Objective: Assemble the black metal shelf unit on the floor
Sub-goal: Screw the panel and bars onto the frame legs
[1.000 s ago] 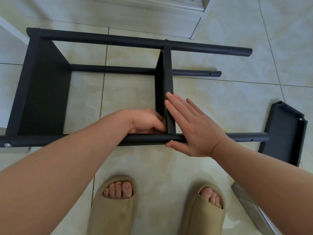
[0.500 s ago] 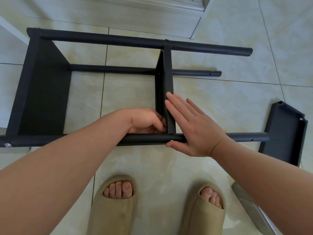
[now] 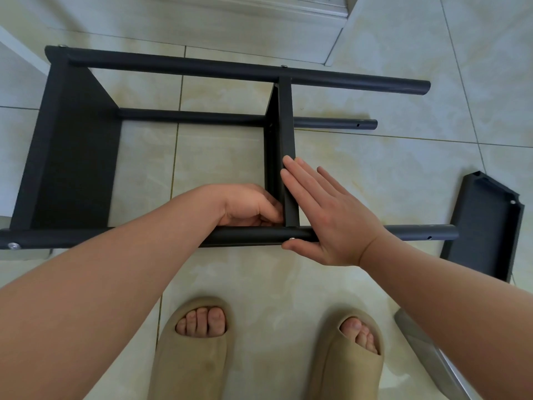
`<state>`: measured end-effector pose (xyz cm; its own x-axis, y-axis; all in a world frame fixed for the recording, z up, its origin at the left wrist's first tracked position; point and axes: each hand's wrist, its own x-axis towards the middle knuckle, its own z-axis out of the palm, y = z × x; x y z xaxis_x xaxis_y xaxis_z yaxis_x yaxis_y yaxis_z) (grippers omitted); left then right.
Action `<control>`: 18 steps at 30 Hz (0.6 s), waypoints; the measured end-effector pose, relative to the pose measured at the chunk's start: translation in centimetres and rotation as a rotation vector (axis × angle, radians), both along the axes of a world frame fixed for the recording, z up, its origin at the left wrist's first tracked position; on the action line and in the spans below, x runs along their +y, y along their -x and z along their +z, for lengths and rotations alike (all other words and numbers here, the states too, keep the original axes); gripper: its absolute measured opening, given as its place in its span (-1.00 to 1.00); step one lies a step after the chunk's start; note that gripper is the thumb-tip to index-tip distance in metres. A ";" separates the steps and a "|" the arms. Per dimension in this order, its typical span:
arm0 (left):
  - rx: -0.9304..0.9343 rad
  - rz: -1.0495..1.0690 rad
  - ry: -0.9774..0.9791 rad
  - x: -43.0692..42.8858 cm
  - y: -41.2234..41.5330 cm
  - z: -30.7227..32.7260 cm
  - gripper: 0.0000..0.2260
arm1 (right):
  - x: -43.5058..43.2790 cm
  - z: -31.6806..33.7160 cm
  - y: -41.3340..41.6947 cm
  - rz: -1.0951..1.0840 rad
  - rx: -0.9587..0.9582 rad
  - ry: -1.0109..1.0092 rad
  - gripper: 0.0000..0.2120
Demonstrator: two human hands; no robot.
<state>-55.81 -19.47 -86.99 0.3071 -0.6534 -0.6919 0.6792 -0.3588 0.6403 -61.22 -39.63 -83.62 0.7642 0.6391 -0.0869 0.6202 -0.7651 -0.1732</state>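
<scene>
The black metal shelf unit (image 3: 75, 157) lies on its side on the tiled floor, with round tubes running left to right. A middle shelf panel (image 3: 285, 128) stands on edge between the tubes. My left hand (image 3: 251, 206) is curled at the panel's near left corner, where it meets the near tube (image 3: 253, 235); what the fingers hold is hidden. My right hand (image 3: 328, 217) lies flat with fingers apart against the panel's right face, its thumb under a screw head (image 3: 292, 239) on the near tube. A loose black shelf panel (image 3: 484, 226) lies at the right.
My two feet in beige slippers (image 3: 196, 347) stand just in front of the near tube. A grey flat piece (image 3: 427, 353) lies at the lower right. A white skirting and door frame (image 3: 334, 27) run along the far side. White furniture edge (image 3: 20, 50) at the left.
</scene>
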 end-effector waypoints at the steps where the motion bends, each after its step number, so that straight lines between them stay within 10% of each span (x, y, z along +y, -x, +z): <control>1: 0.011 0.007 0.012 0.0 0.0 0.0 -0.86 | 0.0 0.0 0.0 0.000 0.001 0.001 -0.06; 18: 0.029 -0.041 -0.055 -0.3 0.2 0.4 -0.82 | 0.1 0.2 0.0 -0.003 0.013 -0.007 -0.07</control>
<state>-56.01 -19.74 -86.61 0.2601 -0.6259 -0.7352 0.6813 -0.4206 0.5991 -61.25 -39.56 -83.40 0.7649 0.6376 -0.0919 0.6157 -0.7655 -0.1866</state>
